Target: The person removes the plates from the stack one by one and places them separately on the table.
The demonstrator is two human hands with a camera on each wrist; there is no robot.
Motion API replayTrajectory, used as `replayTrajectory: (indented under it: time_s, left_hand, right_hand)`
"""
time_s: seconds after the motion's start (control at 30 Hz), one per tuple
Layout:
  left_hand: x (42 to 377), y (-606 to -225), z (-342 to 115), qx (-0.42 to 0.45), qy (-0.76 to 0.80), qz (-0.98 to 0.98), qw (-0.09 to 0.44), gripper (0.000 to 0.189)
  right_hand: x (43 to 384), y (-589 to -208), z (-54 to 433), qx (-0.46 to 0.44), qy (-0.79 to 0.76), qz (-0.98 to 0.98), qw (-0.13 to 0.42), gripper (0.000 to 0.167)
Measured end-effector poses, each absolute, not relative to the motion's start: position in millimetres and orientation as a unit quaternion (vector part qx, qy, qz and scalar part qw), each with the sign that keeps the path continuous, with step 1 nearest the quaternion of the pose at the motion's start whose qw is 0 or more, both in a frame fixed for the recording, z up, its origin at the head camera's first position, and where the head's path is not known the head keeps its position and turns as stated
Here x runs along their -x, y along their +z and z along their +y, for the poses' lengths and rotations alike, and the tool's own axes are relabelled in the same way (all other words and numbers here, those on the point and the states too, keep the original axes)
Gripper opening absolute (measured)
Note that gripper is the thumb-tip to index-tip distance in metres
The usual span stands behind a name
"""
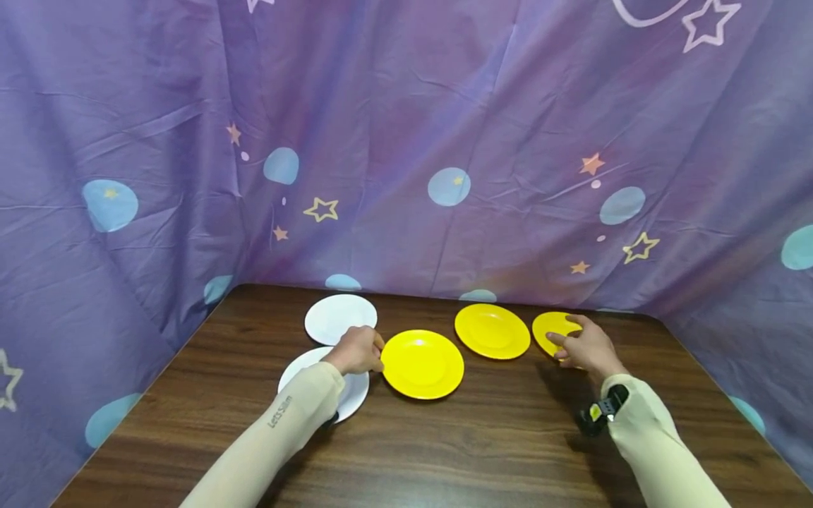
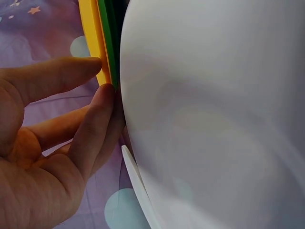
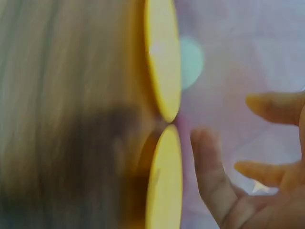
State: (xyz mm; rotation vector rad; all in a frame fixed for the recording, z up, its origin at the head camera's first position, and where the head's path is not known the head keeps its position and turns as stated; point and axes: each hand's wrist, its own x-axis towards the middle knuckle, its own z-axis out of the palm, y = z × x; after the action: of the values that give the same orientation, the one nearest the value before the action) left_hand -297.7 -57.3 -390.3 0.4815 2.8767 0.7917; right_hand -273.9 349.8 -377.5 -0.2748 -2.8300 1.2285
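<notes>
My left hand (image 1: 356,351) pinches the left rim of the nearest yellow plate (image 1: 423,365). In the left wrist view, thumb and finger meet at this yellow plate's edge (image 2: 90,33), and a green rim (image 2: 109,38) shows right beneath it. A white plate (image 2: 214,95) fills much of that view beside the fingers. Over the rightmost yellow plate (image 1: 546,328) hovers my right hand (image 1: 592,351), fingers spread and holding nothing. The right wrist view is blurred but shows a gap between these fingertips (image 3: 202,138) and the yellow plates.
Another yellow plate (image 1: 492,331) lies between the two near my hands. Two white plates, a far one (image 1: 333,317) and a near one (image 1: 358,395) partly under my left forearm, lie at left. The brown wooden table (image 1: 457,451) ends at a purple patterned curtain (image 1: 406,141).
</notes>
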Motion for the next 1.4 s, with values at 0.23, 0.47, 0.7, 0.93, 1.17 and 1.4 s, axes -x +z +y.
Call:
replayTrajectory:
  time_s: [0.23, 0.47, 0.7, 0.93, 1.17, 1.4]
  left_hand:
    - [298, -392, -58, -0.150, 0.276, 0.947, 0.069, 0.041]
    - [299, -391, -60, -0.148, 0.284, 0.945, 0.070, 0.042]
    - [299, -389, -58, -0.152, 0.265, 0.950, 0.063, 0.041]
    - [301, -389, -56, -0.144, 0.269, 0.949, 0.075, 0.041]
    - [301, -389, -57, -0.146, 0.265, 0.950, 0.079, 0.039]
    - [301, -389, -57, -0.141, 0.272, 0.949, 0.081, 0.039]
  right_hand:
    - [270, -369, 318, -0.065, 0.457, -0.886, -0.043, 0.063]
    - [268, -386, 276, -0.119, 0.455, -0.875, -0.115, 0.062]
    - [268, -402, 246, -0.123, 0.507, -0.840, -0.150, 0.064]
    - [267, -411, 229, -0.104, 0.530, -0.831, -0.131, 0.063]
    - [266, -414, 227, -0.108, 0.508, -0.848, -0.102, 0.061]
    - [265, -417, 224, -0.102, 0.515, -0.847, -0.080, 0.062]
